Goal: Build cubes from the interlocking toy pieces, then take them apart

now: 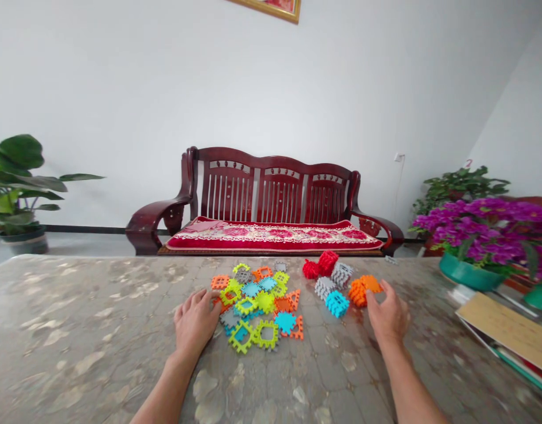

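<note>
Plastic interlocking pieces lie in two lots on the patterned counter [98,365]. At the centre of the frame spreads a loose pile [265,302], flat and overlapping, in yellow-green, blue, orange and grey. Right of centre stand compact stacks grouped by colour: two red stacks [328,262], two grey stacks [325,288], one blue stack [336,304] and, nearest the right hand [389,311], an orange stack [358,292].

The right hand has its thumb and forefinger a narrow gap apart at the orange stack's right side, beside an orange piece [372,284] on its upper right; I can't tell whether the grip is closed on that piece or only touching it. The left hand [196,319] lies palm down at the left edge of the pile, fingers bent toward an orange edge; its fingertips are partly hidden, so whether its grip has hold of anything is unclear.

Judging by how things lie, the work looks part done. Red seems finished, since the pile shows no red; orange, blue and grey each have a stack but also pieces lying loose. Yellow-green looks furthest behind, with many pieces in the pile and no stack visible.
</note>
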A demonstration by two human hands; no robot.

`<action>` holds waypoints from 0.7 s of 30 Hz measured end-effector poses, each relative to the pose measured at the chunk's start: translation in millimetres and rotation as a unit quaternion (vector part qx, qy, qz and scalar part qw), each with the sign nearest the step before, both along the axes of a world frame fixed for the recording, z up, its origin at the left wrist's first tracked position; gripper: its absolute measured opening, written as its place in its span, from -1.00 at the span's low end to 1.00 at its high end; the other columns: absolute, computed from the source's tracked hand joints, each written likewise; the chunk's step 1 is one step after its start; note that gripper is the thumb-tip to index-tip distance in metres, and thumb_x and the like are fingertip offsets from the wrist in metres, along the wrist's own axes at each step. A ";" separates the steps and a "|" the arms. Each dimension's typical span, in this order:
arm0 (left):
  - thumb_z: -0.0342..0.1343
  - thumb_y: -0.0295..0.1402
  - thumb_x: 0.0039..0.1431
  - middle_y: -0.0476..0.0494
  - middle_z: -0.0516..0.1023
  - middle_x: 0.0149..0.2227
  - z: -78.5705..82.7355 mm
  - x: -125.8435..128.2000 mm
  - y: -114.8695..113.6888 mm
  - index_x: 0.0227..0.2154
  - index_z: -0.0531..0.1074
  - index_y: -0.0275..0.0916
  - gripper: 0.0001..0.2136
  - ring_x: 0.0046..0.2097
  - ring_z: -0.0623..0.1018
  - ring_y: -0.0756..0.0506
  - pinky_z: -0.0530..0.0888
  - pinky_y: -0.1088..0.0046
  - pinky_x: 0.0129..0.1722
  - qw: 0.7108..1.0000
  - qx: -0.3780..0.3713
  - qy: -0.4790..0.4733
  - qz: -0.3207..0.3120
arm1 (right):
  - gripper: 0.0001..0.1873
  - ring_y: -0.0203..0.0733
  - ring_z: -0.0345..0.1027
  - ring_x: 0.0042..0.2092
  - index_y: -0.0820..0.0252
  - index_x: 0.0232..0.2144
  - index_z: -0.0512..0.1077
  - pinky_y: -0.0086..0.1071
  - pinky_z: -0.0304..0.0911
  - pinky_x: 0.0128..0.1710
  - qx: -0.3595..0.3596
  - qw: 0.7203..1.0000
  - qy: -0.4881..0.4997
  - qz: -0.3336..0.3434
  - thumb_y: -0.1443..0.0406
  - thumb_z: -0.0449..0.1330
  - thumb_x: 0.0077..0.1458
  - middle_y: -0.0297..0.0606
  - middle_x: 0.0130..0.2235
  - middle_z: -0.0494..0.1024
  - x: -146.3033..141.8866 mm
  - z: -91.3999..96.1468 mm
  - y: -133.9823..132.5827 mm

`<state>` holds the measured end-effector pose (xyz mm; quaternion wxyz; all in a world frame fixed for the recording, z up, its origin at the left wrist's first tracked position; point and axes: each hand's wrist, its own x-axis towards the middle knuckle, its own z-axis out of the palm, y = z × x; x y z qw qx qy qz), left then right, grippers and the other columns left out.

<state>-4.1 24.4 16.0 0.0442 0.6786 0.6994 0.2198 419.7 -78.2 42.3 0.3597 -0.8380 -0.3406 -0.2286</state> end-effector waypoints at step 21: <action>-0.07 -0.23 0.22 -0.12 0.44 0.14 0.6 0.4 -0.9 -0.07 0.50 0.02 -0.68 0.20 0.33 -0.21 0.16 0.14 0.18 1.000 0.007 -0.011 -0.002 | -0.58 0.02 0.31 0.00 0.20 -0.05 0.46 -0.12 0.12 0.05 0.069 0.983 -0.076 0.150 0.23 -0.01 0.10 -0.06 -0.02 0.53 -25.4 -4.3 17.8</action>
